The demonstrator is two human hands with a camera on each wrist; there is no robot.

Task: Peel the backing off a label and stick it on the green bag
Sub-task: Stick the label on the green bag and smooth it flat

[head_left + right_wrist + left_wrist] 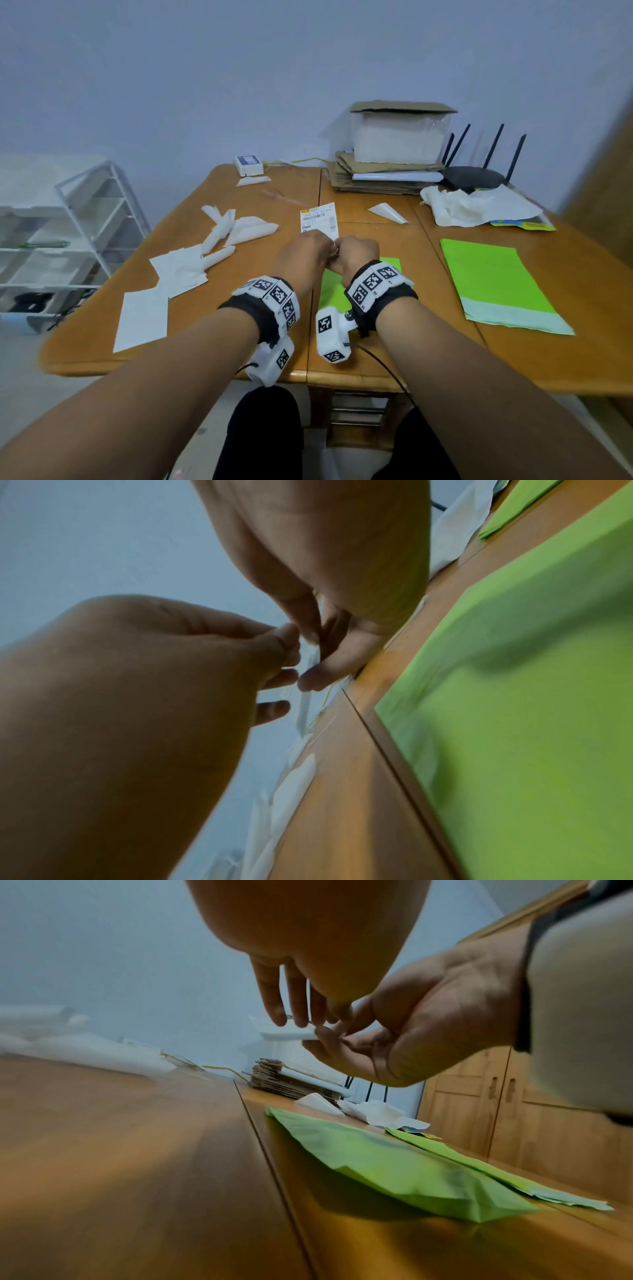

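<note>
A white printed label [318, 219] is held upright over the middle of the wooden table [239, 329]. My left hand [308, 251] and right hand [358, 251] meet at its near edge, and both pinch it with thumb and fingertips. In the left wrist view the label [287, 1035] shows edge-on between the left hand's fingers [274, 1007] and the right hand [411, 1031]. The right wrist view shows the label [304, 710] as a thin strip between the two hands. A green bag [332, 291] lies flat on the table under my right wrist, also visible as the green bag [394, 1167] and green bag [531, 696].
Curled white backing strips [236, 228] and flat white sheets [178, 270] litter the table's left half. A second green bag [496, 284] lies to the right. Cardboard with a white box [397, 137], a router [476, 174] and crumpled paper [455, 205] stand at the back. A white rack [68, 222] is left of the table.
</note>
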